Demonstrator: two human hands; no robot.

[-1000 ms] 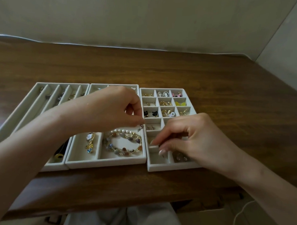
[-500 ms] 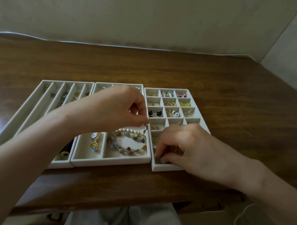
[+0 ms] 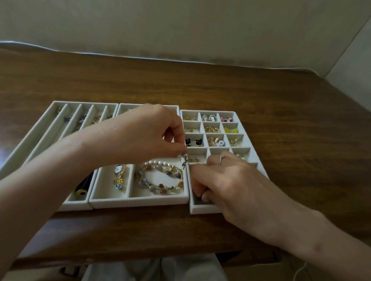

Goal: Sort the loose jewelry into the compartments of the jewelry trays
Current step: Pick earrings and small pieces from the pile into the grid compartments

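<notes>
Presently an earring [image 3: 184, 162] is pinched by the left hand [image 3: 142, 136] and hung lengthwise downward over the wall between the bracelet tray [image 3: 135, 202] and the grid tray [image 3: 198, 209], whose compartments lie just rightward. The right hand [image 3: 231, 182] is curled into a near compartment; any hold cannot be told.

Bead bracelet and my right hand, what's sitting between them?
Head view: between bead bracelet and right hand stand just the two trays' neighbouring side walls. The left hand pinches a small dark charm hanging over them.

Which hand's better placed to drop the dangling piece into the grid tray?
Left. The left hand pinches the dangling piece at the grid tray's edge; the right hand is inside a near compartment.
</notes>
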